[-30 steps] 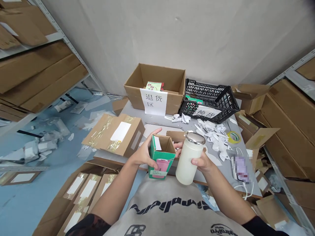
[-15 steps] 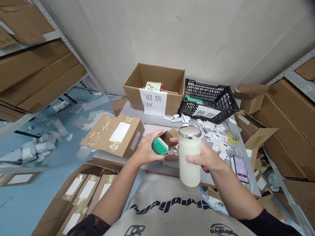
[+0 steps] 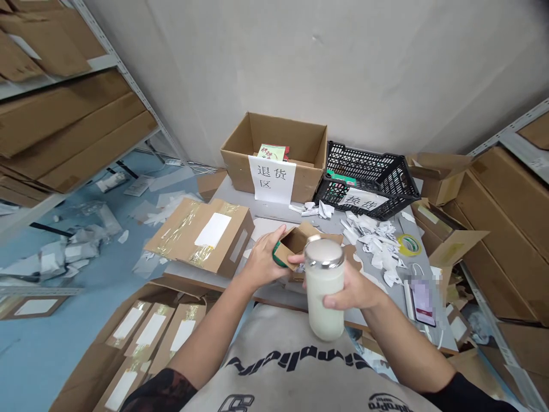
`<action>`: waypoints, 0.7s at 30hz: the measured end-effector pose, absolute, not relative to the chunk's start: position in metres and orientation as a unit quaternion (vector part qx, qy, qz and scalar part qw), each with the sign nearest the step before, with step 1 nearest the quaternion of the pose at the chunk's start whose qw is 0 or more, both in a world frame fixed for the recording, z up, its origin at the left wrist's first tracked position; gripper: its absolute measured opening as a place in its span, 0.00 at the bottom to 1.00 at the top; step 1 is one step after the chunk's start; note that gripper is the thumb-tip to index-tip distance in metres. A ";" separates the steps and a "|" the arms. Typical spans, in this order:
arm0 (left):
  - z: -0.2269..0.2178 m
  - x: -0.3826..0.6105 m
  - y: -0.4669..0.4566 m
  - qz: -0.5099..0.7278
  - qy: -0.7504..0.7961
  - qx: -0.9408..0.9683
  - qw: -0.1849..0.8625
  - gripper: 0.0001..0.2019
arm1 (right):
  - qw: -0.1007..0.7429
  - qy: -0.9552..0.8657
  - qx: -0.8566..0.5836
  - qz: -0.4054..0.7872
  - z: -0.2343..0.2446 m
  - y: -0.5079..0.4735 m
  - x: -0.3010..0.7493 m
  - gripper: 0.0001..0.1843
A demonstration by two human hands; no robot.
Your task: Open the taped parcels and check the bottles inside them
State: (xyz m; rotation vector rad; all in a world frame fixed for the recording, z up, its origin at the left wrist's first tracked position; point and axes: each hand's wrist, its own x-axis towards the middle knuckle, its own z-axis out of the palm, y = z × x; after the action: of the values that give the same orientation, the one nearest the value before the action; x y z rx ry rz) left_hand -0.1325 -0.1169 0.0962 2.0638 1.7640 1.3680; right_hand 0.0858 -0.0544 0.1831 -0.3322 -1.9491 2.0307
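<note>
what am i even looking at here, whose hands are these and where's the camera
These are a person's own two bare hands; no machine is involved. The picture comes from one camera worn on the person's head, looking forward and down, so their grey shirt shows at the bottom. The left hand holds a small open carton, green outside. The right hand grips a white bottle with a metal lid. On the grey table beyond them are a cardboard box with a paper sign, a black plastic crate, torn white paper scraps, a roll of tape and a phone.
</note>
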 end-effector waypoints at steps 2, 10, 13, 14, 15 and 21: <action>0.094 -0.130 -0.116 0.464 0.576 0.668 0.082 0.50 | 0.139 -0.724 -0.117 0.665 0.180 -0.058 0.083 0.39; 0.076 -0.119 -0.107 0.547 0.488 0.680 0.009 0.51 | 0.150 -0.671 -0.125 0.715 0.168 -0.060 0.087 0.38; 0.075 -0.117 -0.105 0.553 0.497 0.668 -0.019 0.52 | 0.158 -0.650 -0.126 0.732 0.168 -0.058 0.088 0.40; 0.075 -0.117 -0.104 0.554 0.502 0.663 -0.032 0.52 | 0.155 -0.644 -0.125 0.738 0.167 -0.058 0.088 0.41; 0.076 -0.117 -0.104 0.553 0.509 0.658 -0.045 0.52 | 0.148 -0.636 -0.121 0.747 0.167 -0.058 0.088 0.43; 0.076 -0.117 -0.107 0.513 0.570 0.640 -0.051 0.48 | 0.134 -0.597 -0.093 0.786 0.168 -0.057 0.089 0.47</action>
State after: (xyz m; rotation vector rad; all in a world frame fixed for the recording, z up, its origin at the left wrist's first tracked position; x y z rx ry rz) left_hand -0.1169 -0.1074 0.0756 2.0771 1.8521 1.6658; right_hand 0.0887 -0.0566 0.1677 -0.2699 -1.7300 2.2773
